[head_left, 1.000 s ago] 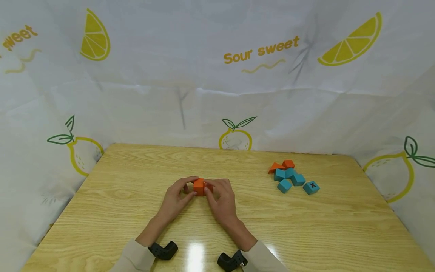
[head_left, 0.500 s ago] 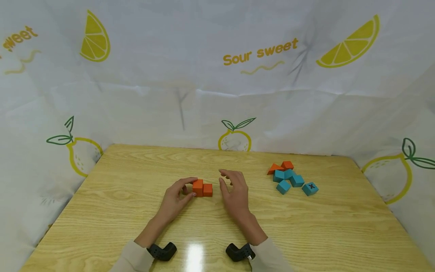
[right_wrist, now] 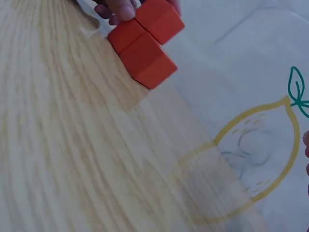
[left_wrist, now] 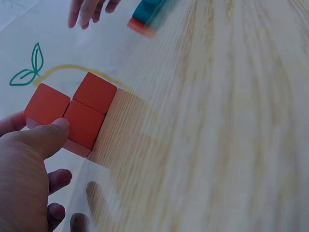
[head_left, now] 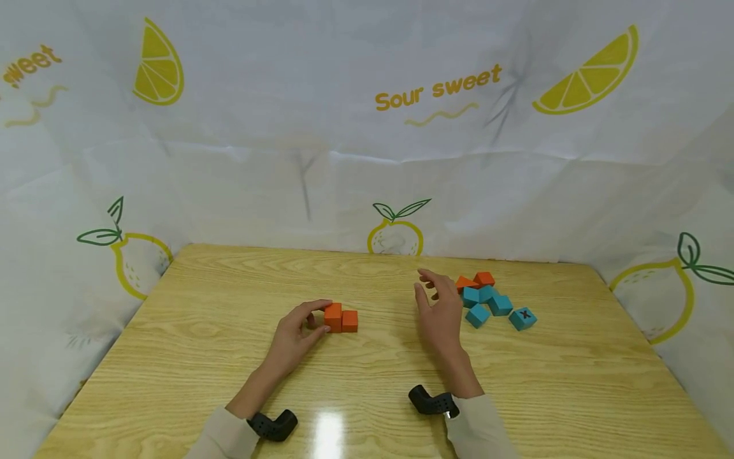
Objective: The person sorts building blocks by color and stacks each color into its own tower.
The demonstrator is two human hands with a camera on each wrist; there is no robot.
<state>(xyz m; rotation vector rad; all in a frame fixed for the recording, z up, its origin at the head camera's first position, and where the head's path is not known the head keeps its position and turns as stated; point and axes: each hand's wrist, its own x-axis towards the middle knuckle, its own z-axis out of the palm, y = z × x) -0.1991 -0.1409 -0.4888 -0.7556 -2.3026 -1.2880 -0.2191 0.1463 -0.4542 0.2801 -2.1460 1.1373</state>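
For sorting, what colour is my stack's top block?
The top block is orange, clearest in head view.

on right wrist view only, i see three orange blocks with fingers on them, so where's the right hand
Observer: The head view shows the right hand just left of a group of loose blocks.

Operator: any of those marked

Observer: Yes, one blue block has a dark X on its upper face.

Operator: all blue over there, or some orange too

Observer: Some orange: an orange triangular block sits with an orange block at the group's far side.
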